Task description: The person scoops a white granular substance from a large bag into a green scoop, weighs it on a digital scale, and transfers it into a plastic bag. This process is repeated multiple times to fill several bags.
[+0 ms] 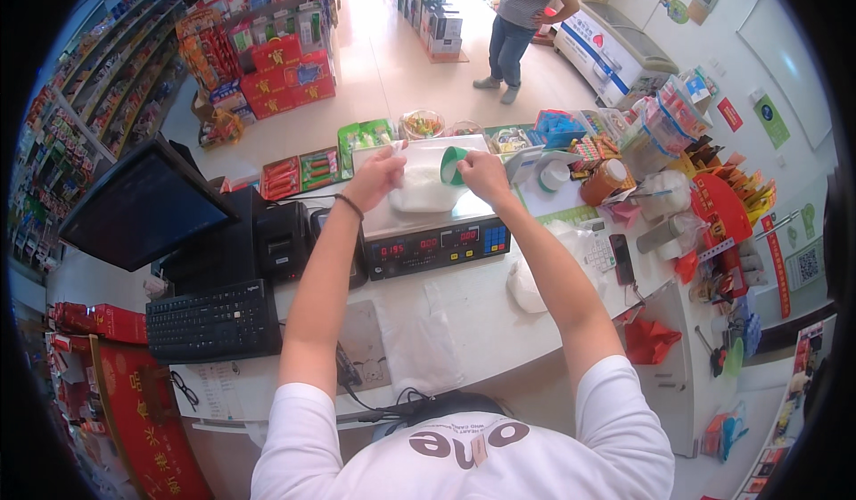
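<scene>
A plastic bag of white powdery or granular stuff rests on the pan of an electronic price scale, whose display is lit with red digits. My left hand pinches the bag's upper edge at its left side. In my right hand is a green cup-like scoop, tilted with its mouth toward the bag. The scoop is just above the powder at the bag's right side; what it holds inside is hard to tell. Another knotted white plastic bag lies on the counter below my right forearm.
Left of the scale stand a receipt printer, a monitor and a keyboard. Candy trays line the counter's far side. A calculator, phone and jar sit at right. Beyond the counter stands a person.
</scene>
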Demonstrator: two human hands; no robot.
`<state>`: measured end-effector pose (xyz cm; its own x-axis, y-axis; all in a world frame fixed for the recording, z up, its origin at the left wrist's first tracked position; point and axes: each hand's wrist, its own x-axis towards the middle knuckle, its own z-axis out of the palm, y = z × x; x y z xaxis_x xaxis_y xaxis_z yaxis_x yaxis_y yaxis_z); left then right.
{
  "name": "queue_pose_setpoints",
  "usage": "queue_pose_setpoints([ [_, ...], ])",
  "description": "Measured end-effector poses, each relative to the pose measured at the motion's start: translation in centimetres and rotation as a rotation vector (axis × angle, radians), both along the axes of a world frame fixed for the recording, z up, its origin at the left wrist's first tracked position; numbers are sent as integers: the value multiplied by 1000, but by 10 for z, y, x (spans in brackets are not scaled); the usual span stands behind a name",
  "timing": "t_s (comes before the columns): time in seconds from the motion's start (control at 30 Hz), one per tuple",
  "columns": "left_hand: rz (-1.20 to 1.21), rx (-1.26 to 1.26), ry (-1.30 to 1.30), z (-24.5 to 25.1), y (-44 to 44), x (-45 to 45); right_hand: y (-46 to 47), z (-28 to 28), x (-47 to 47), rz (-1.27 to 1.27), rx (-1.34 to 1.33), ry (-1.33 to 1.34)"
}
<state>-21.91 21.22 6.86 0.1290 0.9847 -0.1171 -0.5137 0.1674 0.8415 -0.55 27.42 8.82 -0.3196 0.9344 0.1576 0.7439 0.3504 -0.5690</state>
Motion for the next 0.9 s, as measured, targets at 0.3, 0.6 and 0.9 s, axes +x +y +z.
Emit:
queue_pose_setpoints([
  [0.3,13,4,28,-3,-1,2,3,-6,-9,31,150,-94],
  [0.6,3,-8,51,-10,-1,-2,-2,-10,-12,65,111,-25],
  [0.9,40,-6,106,-11,-1,1,-2,-13,-9,66,44,67],
])
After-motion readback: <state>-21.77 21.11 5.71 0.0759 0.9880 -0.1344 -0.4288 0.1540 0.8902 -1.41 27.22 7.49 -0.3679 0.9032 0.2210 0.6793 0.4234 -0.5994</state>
